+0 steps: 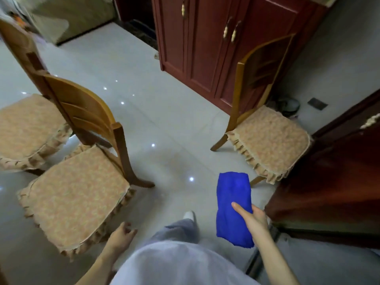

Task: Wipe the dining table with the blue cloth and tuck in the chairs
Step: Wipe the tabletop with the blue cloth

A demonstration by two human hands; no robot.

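Observation:
My right hand (254,220) holds a folded blue cloth (233,204) out in front of me, thumb on top, over the floor. My left hand (121,235) hangs empty with fingers loosely curled, beside the front corner of the nearest wooden chair (80,188). That chair has a frilled beige cushion and stands at the lower left. A second chair (24,126) stands behind it at the far left. A third chair (267,136) stands at the right, facing me. The dining table is not in view.
A dark red cabinet (205,48) with brass handles stands at the back. Another dark red cabinet or door (329,182) is close on my right. Glossy white tile floor (164,120) lies open between the chairs. My leg and white shoe (190,215) show below.

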